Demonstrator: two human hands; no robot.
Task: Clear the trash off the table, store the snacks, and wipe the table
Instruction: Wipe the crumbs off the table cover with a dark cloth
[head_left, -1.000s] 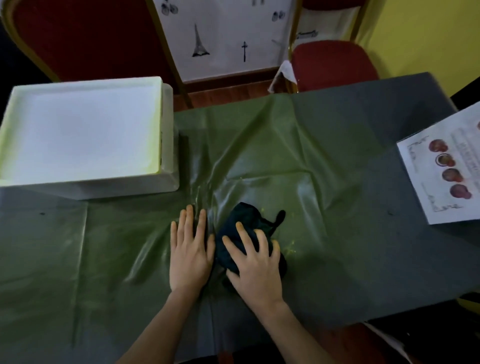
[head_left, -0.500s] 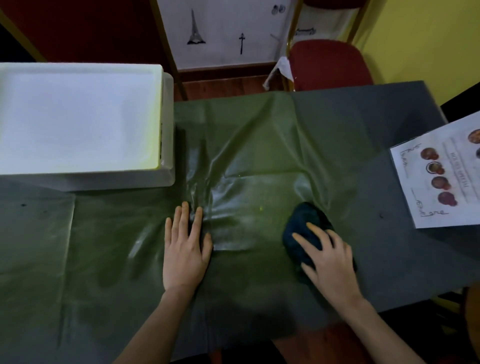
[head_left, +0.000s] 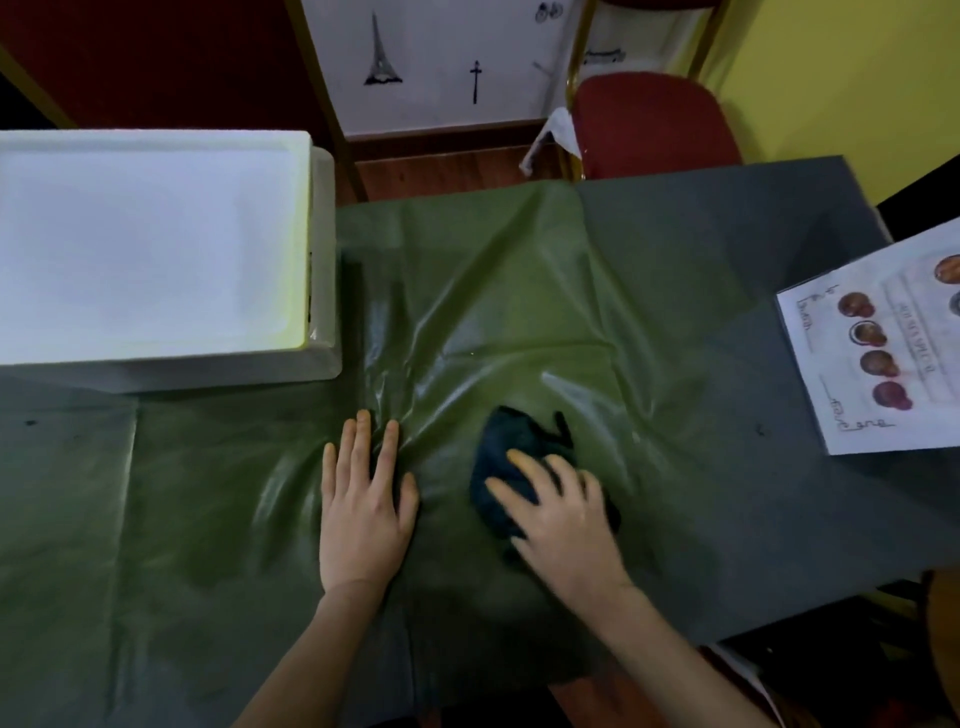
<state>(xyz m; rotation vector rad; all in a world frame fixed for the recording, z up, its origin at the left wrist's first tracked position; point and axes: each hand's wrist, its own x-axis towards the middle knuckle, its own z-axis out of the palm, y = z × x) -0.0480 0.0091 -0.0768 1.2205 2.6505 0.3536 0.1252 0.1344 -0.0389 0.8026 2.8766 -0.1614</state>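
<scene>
Our right grip (head_left: 566, 525) presses the dark cloth (head_left: 506, 441), fingers spread; left grip (head_left: 363, 512), flat too, pins the green cover (head_left: 493, 291) mid-frame. If it slips, the cover bunches.

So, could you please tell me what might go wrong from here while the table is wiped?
The table cover is loose and creased; though the left hand presses it flat, the cloth under the right hand could drag and bunch it. A wide stroke rightward might also catch the printed sheet near the right edge and push it off.
</scene>
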